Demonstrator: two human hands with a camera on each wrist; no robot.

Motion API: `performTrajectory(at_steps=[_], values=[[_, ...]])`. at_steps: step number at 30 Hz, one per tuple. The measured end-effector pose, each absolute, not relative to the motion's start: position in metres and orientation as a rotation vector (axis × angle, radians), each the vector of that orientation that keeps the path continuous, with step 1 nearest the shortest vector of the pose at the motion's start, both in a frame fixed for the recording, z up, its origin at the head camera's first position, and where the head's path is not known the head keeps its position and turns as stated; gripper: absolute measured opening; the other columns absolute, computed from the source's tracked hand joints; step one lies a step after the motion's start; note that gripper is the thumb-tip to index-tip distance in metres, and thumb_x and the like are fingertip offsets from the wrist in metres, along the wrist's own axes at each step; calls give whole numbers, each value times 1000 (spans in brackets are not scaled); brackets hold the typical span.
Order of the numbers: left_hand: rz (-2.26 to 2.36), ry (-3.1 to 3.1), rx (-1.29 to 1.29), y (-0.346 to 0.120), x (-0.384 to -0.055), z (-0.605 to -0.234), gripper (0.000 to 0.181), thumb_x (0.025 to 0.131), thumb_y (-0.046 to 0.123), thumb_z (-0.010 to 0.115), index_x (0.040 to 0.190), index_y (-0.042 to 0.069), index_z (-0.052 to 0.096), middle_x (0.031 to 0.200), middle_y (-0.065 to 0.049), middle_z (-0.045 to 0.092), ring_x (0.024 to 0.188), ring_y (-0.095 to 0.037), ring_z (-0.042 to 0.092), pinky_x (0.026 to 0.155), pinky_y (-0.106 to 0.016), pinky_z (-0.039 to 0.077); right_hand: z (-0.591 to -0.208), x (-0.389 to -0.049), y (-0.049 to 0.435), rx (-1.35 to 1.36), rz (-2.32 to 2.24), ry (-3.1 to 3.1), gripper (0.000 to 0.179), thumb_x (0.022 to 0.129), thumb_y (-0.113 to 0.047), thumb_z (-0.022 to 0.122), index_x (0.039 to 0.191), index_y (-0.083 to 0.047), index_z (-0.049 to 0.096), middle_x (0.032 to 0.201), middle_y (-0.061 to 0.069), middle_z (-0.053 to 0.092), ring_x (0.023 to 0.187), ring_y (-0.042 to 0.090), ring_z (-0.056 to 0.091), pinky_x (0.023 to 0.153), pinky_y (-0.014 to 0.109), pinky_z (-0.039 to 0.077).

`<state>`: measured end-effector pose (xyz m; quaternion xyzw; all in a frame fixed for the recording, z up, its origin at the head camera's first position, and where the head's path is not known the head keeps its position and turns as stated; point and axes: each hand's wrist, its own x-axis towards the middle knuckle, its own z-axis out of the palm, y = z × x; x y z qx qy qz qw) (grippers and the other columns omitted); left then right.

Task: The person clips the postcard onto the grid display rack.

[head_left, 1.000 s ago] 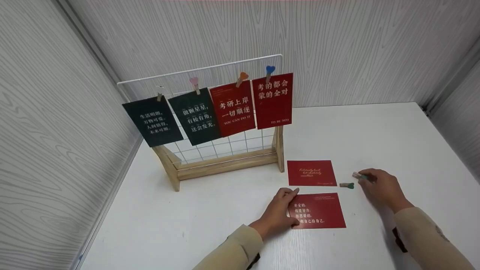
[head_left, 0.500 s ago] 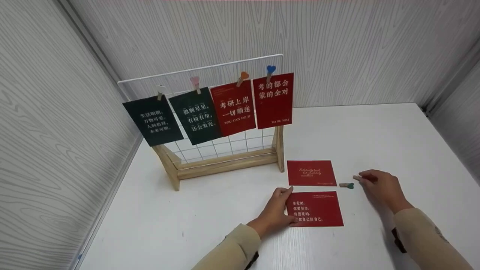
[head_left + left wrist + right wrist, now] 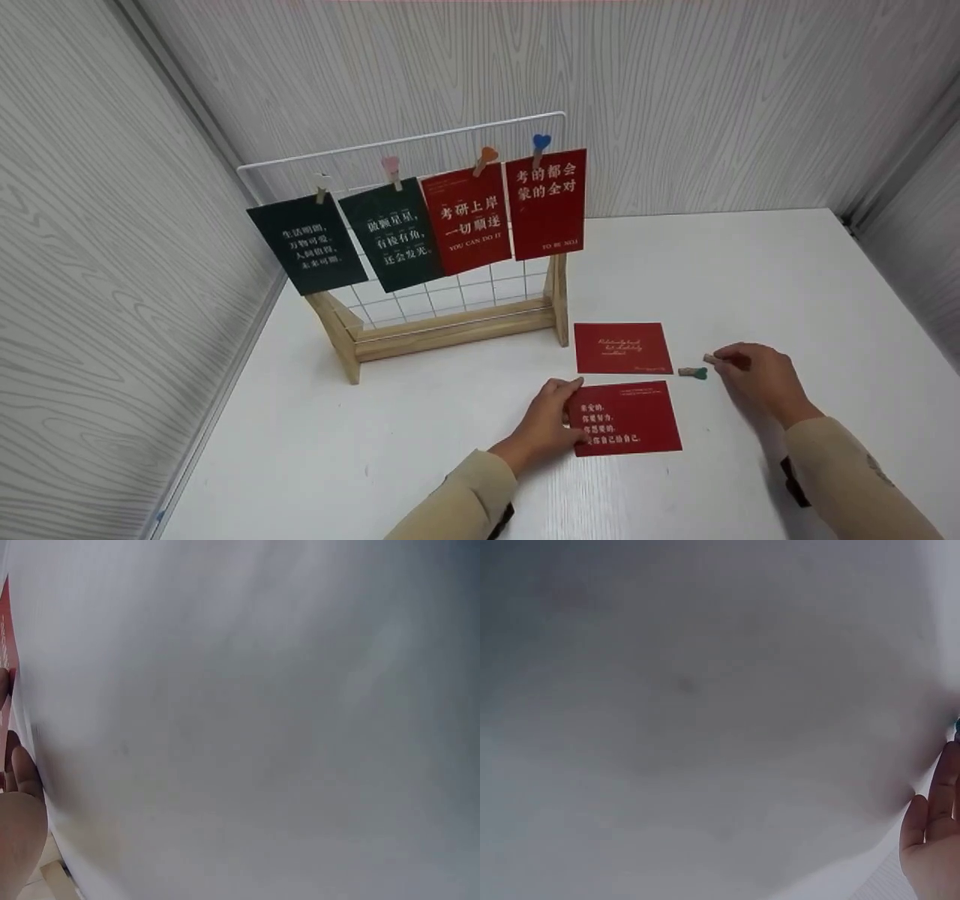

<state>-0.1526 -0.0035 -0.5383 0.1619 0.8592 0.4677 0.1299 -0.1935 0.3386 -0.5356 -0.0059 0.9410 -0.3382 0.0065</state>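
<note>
My left hand grips a red card by its left edge, with the thumb over the lower corner. The card has white Chinese lettering and lies low over the white table or on it; I cannot tell which. In the left wrist view only a strip of the red card shows. Further right, my right hand pinches a small wooden clothespin; its far end is hidden by the fingers. Just left of that hand lies another clothespin with a green heart. A second red card lies behind the held one.
A wire grid rack on a wooden stand stands at the back left. Two dark green cards and two red cards hang on it from heart-topped clothespins. Wood-grain panels bound the table behind and at the sides.
My left hand has shifted slightly left, taking the red card along. My right fingers have moved over the clothespin, so its green end no longer shows in the head view.
</note>
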Motion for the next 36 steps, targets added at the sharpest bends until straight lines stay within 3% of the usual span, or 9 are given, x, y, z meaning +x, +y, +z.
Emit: performTrajectory(at_steps=[4,10,14,18,21,26,36], values=[[1363,2545,482,-11,-156,-538,70,76,2,78,139,2,46,113,-1,49,101,-13,50,90,-26,44,-534,-193,337,1,-1085,2942,26,91,-15,66,114,-4,65,111,19,62,102,37,54,85,51,50],[1461,2508,460,-25,-158,-536,58,80,0,74,134,6,52,106,2,55,93,-10,53,85,-28,46,-531,-192,334,-35,-1133,2995,26,90,-15,67,113,-4,67,107,18,64,92,32,59,73,38,51],[1552,2453,440,-37,-159,-536,52,83,-3,70,130,10,54,103,3,58,91,-11,56,82,-29,48,-531,-194,329,-58,-1178,3042,24,90,-13,66,114,-5,67,108,16,63,92,30,60,76,35,50],[1619,2431,407,-51,-161,-535,50,82,-5,70,127,10,56,97,0,60,87,-13,59,79,-29,50,-532,-197,324,-102,-1244,3126,22,90,-14,66,111,-7,68,104,9,63,91,22,61,75,17,47],[1659,2414,379,-60,-163,-533,50,81,-7,70,126,9,56,96,-3,60,87,-15,60,79,-30,51,-533,-199,320,-148,-1311,3168,21,90,-15,68,110,-8,69,101,6,64,88,8,59,72,6,42],[1706,2397,341,-75,-167,-530,49,82,-7,69,127,9,55,97,-5,61,89,-17,61,79,-31,52,-532,-199,312,-196,-1409,3177,21,87,-10,69,109,-7,70,101,6,65,84,-7,52,72,6,42],[1749,2402,237,-105,-169,-527,50,84,-3,69,130,10,53,99,-6,62,91,-19,61,80,-33,52,-534,-205,287,-277,-1562,3171,21,85,-10,72,106,-11,71,98,2,66,85,3,57,69,9,44]])
